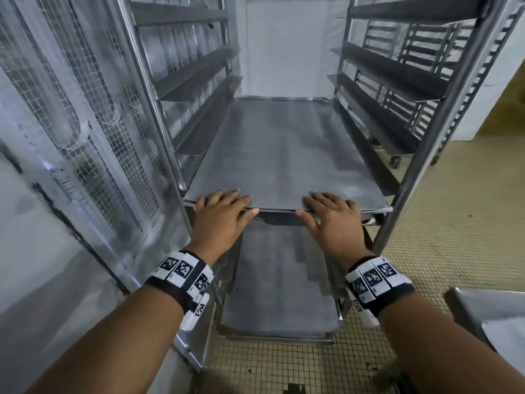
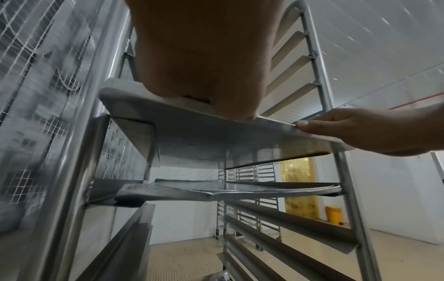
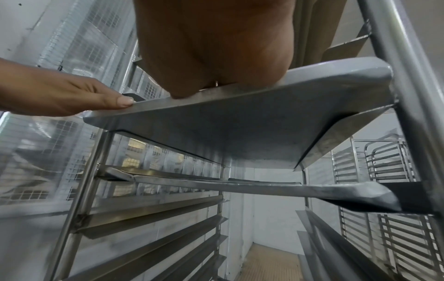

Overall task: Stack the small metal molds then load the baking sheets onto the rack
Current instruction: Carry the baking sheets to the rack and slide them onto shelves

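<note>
A flat grey baking sheet (image 1: 284, 155) lies on the runners of the steel rack (image 1: 443, 115), its front edge level with the rack's front posts. My left hand (image 1: 224, 211) and right hand (image 1: 329, 214) rest on that front edge, fingers straight and flat on top, thumbs against the rim. From below, the sheet's underside (image 2: 216, 140) shows with my left palm (image 2: 204, 57) above and the right hand (image 2: 360, 131) at its edge. The right wrist view mirrors this: sheet (image 3: 240, 123), right palm (image 3: 216, 47), left hand (image 3: 60, 95). A second sheet (image 1: 281, 280) sits some levels lower. No small molds are in view.
A wire-mesh cage (image 1: 85, 109) stands close on the left. Another empty rack (image 1: 426, 52) is behind on the right. A steel table corner (image 1: 488, 308) juts in at lower right over the tiled floor (image 1: 454, 237). Empty runners (image 1: 199, 75) line the rack above the sheet.
</note>
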{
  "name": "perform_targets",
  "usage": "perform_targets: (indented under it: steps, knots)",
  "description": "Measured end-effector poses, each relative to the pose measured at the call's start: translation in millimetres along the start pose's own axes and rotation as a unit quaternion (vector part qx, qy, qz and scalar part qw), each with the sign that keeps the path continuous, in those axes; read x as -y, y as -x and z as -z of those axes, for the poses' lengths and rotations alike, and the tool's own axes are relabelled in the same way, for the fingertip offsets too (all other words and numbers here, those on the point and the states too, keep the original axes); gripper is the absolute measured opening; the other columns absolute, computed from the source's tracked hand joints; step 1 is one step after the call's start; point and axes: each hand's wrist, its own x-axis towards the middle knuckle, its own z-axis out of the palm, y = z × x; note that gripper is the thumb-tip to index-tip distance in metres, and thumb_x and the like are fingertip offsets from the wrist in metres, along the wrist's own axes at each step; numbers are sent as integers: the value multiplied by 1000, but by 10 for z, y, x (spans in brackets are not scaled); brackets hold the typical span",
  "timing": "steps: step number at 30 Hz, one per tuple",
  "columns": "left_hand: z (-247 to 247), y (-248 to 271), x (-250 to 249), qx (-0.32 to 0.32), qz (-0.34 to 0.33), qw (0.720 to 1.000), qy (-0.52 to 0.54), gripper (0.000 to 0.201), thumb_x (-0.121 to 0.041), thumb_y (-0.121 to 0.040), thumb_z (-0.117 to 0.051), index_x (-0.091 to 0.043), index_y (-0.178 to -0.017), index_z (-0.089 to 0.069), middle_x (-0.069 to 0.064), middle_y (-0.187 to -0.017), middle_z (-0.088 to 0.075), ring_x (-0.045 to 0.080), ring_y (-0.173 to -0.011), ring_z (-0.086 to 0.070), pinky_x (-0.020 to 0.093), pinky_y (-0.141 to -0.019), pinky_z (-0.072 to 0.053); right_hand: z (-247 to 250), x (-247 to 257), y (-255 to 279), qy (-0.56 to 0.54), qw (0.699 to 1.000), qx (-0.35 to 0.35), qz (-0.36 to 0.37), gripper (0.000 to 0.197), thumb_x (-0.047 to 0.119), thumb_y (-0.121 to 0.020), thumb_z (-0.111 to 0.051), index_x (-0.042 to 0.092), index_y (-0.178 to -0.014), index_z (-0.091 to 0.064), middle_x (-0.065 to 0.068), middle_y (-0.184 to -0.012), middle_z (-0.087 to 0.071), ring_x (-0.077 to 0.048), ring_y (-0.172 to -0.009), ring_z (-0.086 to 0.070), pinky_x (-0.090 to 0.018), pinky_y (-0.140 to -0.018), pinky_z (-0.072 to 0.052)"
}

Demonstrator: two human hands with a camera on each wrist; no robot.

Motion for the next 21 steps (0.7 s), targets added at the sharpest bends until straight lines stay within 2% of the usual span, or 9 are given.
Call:
perform_targets:
  steps: [6,17,21]
  knots:
    - [-156,-291,-6,-35,-3,999,19,59,-67,-97,-31,-34,-127,-68,-3,-140,-65,29,-128,-56,45,-100,-29,-185,-220,-252,-14,1000,15,0,49,60,-96,-43,28,-119,-71,4,-131,-67,-20,-125,-58,-43,-99,-34]
    - [-263,-592,106,-42,-7,999,26,62,-70,-97,-27,-37,-132,-65,-4,-144,-61,27,-131,-52,48,-103,-31,-323,-280,-523,-31,999,18,-8,53,62,-94,-40,28,-117,-73,4,-129,-68,-22,-122,-60,-45,-98,-37]
    - [-279,-662,180,-39,-3,999,34,64,-72,-95,-25,-38,-134,-64,-5,-147,-58,25,-133,-49,48,-106,-27,-378,-236,-590,-42,998,30,-21,55,64,-92,-38,29,-115,-74,5,-129,-68,-22,-122,-59,-42,-98,-34]
